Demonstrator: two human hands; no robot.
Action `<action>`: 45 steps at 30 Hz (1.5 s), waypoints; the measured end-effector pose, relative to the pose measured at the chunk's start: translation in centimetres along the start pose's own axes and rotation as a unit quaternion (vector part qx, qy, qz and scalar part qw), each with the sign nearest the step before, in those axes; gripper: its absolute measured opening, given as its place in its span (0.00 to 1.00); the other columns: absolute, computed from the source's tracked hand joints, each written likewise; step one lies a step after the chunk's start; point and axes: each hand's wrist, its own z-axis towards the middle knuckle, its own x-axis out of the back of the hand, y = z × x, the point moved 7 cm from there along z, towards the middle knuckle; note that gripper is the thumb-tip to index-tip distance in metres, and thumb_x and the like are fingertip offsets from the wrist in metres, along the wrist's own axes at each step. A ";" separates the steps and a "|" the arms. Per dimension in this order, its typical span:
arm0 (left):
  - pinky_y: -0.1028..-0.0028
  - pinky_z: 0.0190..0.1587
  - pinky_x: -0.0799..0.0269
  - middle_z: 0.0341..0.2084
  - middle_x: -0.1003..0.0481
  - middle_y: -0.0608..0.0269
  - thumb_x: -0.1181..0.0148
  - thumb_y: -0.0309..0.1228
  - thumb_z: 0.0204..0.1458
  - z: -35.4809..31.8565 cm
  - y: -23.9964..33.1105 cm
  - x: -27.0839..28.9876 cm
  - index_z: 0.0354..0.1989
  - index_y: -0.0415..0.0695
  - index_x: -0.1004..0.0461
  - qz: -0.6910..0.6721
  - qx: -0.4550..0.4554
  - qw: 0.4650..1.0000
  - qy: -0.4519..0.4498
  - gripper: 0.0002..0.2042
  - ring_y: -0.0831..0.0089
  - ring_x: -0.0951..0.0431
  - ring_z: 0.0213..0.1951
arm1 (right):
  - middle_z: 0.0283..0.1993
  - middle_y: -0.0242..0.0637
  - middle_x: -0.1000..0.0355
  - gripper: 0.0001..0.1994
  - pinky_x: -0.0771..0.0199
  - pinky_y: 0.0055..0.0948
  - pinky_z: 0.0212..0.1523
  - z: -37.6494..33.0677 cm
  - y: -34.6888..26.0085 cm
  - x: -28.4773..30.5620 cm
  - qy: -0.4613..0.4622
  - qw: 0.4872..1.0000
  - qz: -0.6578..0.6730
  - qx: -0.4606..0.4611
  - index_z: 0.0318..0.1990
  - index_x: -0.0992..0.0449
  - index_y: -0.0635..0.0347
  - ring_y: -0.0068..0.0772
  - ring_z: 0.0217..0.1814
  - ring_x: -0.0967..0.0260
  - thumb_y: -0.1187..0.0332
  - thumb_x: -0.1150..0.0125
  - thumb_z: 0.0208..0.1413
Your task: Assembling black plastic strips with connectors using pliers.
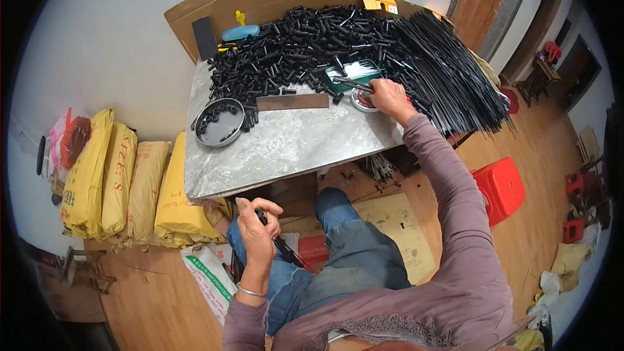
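Note:
My left hand [259,231], with a metal bangle at its wrist, is raised over my lap near the table's front edge. Its fingers curl around a small black piece [262,216], mostly hidden by the grip. Dark thin rods [292,255] show just below that hand; whether they join the piece I cannot tell. Over the table's right part, my right hand [390,99] grips a slim dark metal tool [354,84] pointing left. Under it sits a small round dish [357,104] with red inside. Behind is a green tray [328,78] of pale thin pieces.
Black tubular pieces [305,39] pile across the table's back, beside long black rods [455,75]. A round metal pan [241,125] with small black parts and a flat brown bar [292,102] lie nearer. Yellow sacks [117,175] stand left; a red stool [499,190] stands right.

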 end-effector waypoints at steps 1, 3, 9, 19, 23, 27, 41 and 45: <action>0.81 0.12 0.56 0.06 0.50 0.74 0.73 0.58 0.63 0.1 0.1 0.0 0.23 0.38 0.32 0.007 -0.001 1.000 0.008 0.34 0.84 0.52 0.08 | 0.34 0.49 0.25 0.08 0.28 0.45 0.41 0.3 -0.1 -0.6 -0.014 1.000 -0.014 0.017 0.31 0.23 0.61 0.50 0.40 0.26 0.67 0.43 0.47; 0.81 0.12 0.55 0.06 0.49 0.74 0.73 0.58 0.63 0.2 0.0 0.1 0.23 0.37 0.33 0.007 -0.005 1.000 0.010 0.34 0.83 0.52 0.08 | 0.33 0.50 0.25 0.08 0.27 0.45 0.39 0.9 -0.1 -1.1 -0.023 0.999 -0.024 0.016 0.31 0.22 0.61 0.50 0.38 0.26 0.67 0.42 0.47; 0.81 0.12 0.54 0.06 0.48 0.73 0.73 0.57 0.63 0.3 0.1 0.1 0.24 0.38 0.32 0.006 -0.005 1.000 0.016 0.34 0.83 0.51 0.08 | 0.32 0.51 0.25 0.09 0.27 0.47 0.37 1.8 -0.1 -0.9 0.005 0.999 -0.027 0.024 0.30 0.23 0.62 0.53 0.36 0.26 0.64 0.40 0.48; 0.79 0.24 0.44 0.19 0.41 0.70 0.62 0.68 0.50 -0.8 1.7 -2.1 0.43 0.38 0.31 -0.060 -0.040 0.991 -0.109 0.38 0.80 0.41 0.20 | 0.21 0.24 0.38 0.12 0.40 0.18 0.22 -5.1 -9.0 0.5 -0.251 0.731 0.628 -0.088 0.25 0.32 0.54 0.17 0.21 0.42 0.62 0.42 0.57; 0.78 0.28 0.40 0.29 0.38 0.69 0.60 0.67 0.49 -2.0 2.2 -1.0 0.48 0.39 0.30 -0.084 -0.073 0.991 -0.075 0.39 0.79 0.36 0.28 | 0.22 0.27 0.40 0.15 0.44 0.21 0.24 -12.9 -19.2 -0.2 -0.369 0.526 0.764 -0.052 0.26 0.33 0.58 0.18 0.22 0.46 0.59 0.42 0.58; 0.79 0.31 0.39 0.31 0.37 0.69 0.63 0.64 0.54 -2.7 2.3 0.0 0.48 0.37 0.29 -0.038 -0.121 0.991 -0.031 0.38 0.80 0.36 0.30 | 0.21 0.27 0.41 0.15 0.44 0.22 0.24 -17.2 -24.5 -0.1 -0.393 0.481 0.783 -0.049 0.29 0.31 0.61 0.18 0.22 0.47 0.57 0.42 0.58; 0.84 0.29 0.41 0.34 0.34 0.69 0.70 0.58 0.62 -4.4 2.3 4.8 0.49 0.40 0.27 0.052 -0.155 0.982 0.100 0.33 0.83 0.35 0.32 | 0.24 0.26 0.35 0.11 0.36 0.19 0.24 -19.7 -31.4 0.7 -0.323 0.625 0.710 -0.040 0.32 0.29 0.61 0.16 0.24 0.39 0.63 0.45 0.61; 0.85 0.29 0.41 0.35 0.34 0.69 0.70 0.58 0.62 -4.4 2.3 5.0 0.48 0.40 0.27 0.029 -0.152 0.982 0.105 0.33 0.83 0.35 0.33 | 0.24 0.27 0.34 0.10 0.37 0.19 0.24 -19.8 -31.8 0.1 -0.318 0.621 0.716 -0.020 0.33 0.28 0.61 0.16 0.24 0.40 0.64 0.45 0.61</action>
